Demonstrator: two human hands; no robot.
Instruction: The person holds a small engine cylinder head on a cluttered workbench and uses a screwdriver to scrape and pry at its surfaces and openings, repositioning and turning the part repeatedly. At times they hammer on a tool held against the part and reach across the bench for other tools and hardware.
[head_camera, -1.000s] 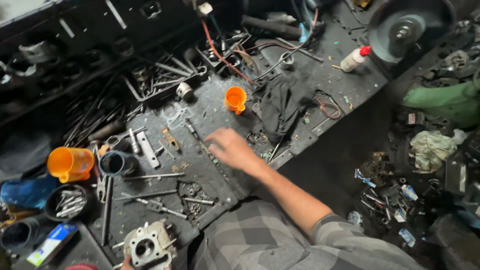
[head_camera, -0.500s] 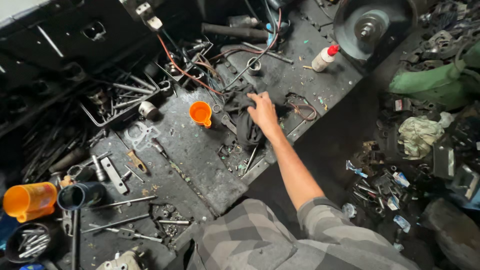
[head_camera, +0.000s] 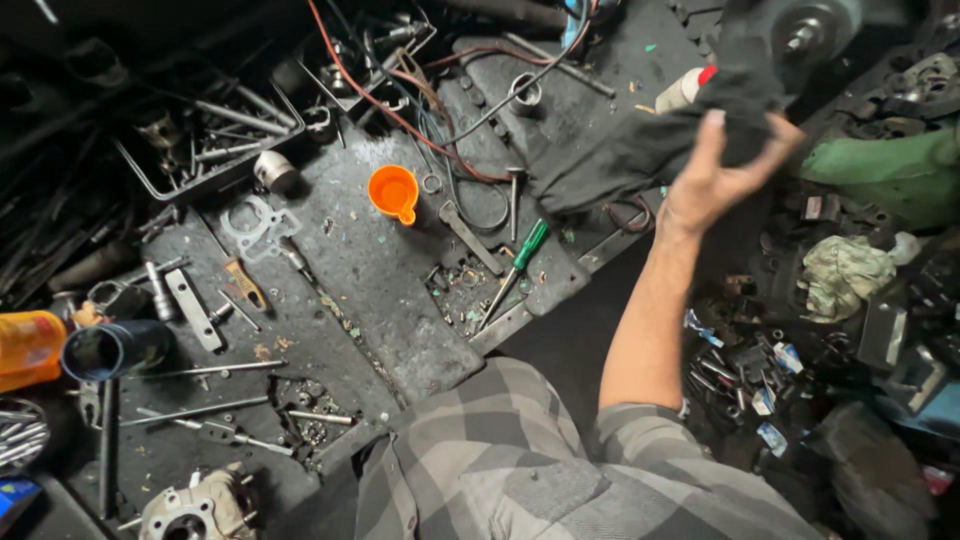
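My right hand (head_camera: 722, 170) is raised over the right end of the bench and grips a black rag (head_camera: 640, 150), which hangs from it toward the left. Under the lifted rag lie a green-handled screwdriver (head_camera: 522, 255), a flat wrench (head_camera: 468, 236) and a small orange funnel (head_camera: 393, 192) on the dirty grey bench top (head_camera: 380, 290). A white squeeze bottle with a red cap (head_camera: 684, 89) stands just behind the rag. My left hand is out of view. My grey checked shirt (head_camera: 520, 460) fills the bottom middle.
A wire tray of bolts and rods (head_camera: 215, 125) sits at the back left. Red and black cables (head_camera: 420, 90) cross the bench. An orange cup (head_camera: 30, 345) and black tube (head_camera: 115, 348) lie at left, a metal casting (head_camera: 195, 508) at the front. Green cloth (head_camera: 890, 170) and scattered parts cover the floor at right.
My right hand took hold of the black rag on the bench and lifted it up and to the right. The view has shifted, so the bench items now sit further left.
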